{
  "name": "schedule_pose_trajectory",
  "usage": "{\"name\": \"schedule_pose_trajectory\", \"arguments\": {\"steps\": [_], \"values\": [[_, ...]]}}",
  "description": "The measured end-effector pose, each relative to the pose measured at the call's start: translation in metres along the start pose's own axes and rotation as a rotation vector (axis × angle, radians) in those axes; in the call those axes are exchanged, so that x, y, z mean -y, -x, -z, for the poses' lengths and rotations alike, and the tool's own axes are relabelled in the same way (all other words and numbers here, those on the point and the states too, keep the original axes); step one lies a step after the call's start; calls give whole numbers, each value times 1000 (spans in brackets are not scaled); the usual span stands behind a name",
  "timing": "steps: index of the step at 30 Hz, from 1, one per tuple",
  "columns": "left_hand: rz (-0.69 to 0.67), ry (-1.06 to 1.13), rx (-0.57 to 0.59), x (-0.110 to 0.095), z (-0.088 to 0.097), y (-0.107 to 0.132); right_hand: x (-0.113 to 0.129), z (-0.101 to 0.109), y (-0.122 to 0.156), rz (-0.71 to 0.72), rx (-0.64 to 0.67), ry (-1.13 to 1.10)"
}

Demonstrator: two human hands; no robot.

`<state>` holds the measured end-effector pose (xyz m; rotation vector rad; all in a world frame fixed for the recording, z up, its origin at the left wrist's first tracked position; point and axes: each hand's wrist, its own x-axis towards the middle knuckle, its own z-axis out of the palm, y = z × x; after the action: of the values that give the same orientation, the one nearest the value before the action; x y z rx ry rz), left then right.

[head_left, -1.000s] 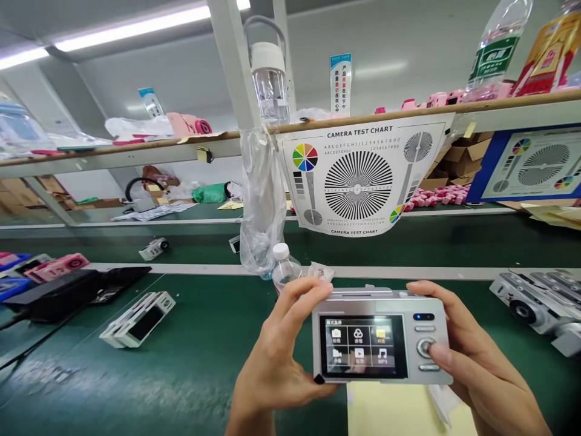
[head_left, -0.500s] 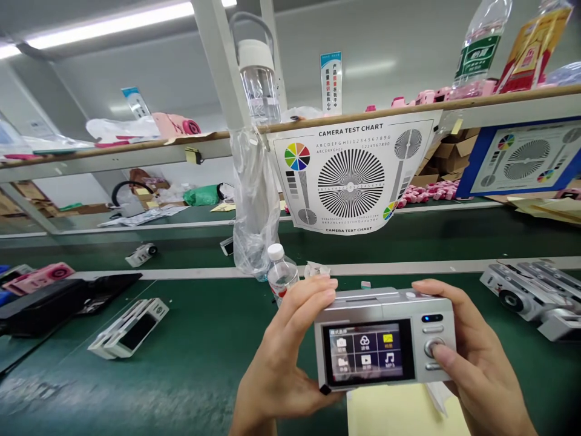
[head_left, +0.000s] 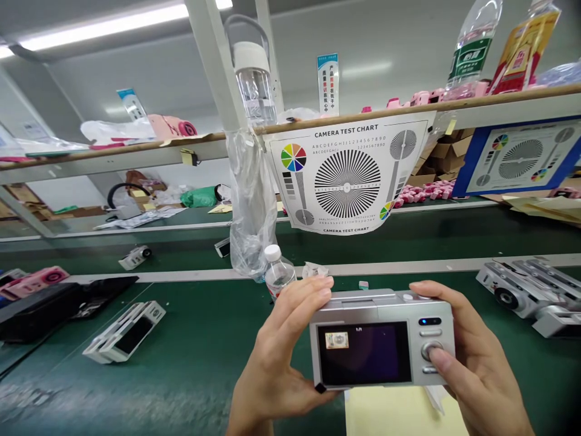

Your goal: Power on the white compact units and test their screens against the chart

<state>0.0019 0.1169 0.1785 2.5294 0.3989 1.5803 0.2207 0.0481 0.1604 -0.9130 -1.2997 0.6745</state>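
Note:
A silver digital camera [head_left: 381,303] is held up between both hands, its rear screen facing me. The screen [head_left: 363,357] is mostly dark, with one small thumbnail at its upper left. My left hand [head_left: 285,357] grips the left end, fingers on top and thumb beneath. Around the right end is my right hand [head_left: 472,357], its thumb on the round button and a finger along the top edge. Beyond the camera hangs a white camera test chart [head_left: 347,181]. Below it lies a sheet of yellow paper [head_left: 399,415].
Silver cameras [head_left: 521,290] lie at the right, and white cameras [head_left: 127,333] at the left near a black case [head_left: 40,312]. A plastic bottle [head_left: 278,272] stands behind my left hand. The shelf [head_left: 318,124] carries a clear jug [head_left: 254,85] and other bottles.
The camera screen has switched from a menu of icons to a dark page with one thumbnail. Both hands keep their hold, and the view has shifted slightly.

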Motion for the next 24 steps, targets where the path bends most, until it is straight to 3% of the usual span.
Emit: {"name": "schedule_pose_trajectory", "arguments": {"steps": [8,14,20,24], "values": [[-10,-30,-13,-2,1,-1,1,3,1,-88,61,-71],[-39,-65,-12,-1,2,-2,-11,18,4,-95,165,-85],[-13,-49,-20,-1,3,-2,-10,22,8,-261,151,-118],[-13,-45,-36,-2,3,-2,-5,22,10,-265,209,-113]]}}
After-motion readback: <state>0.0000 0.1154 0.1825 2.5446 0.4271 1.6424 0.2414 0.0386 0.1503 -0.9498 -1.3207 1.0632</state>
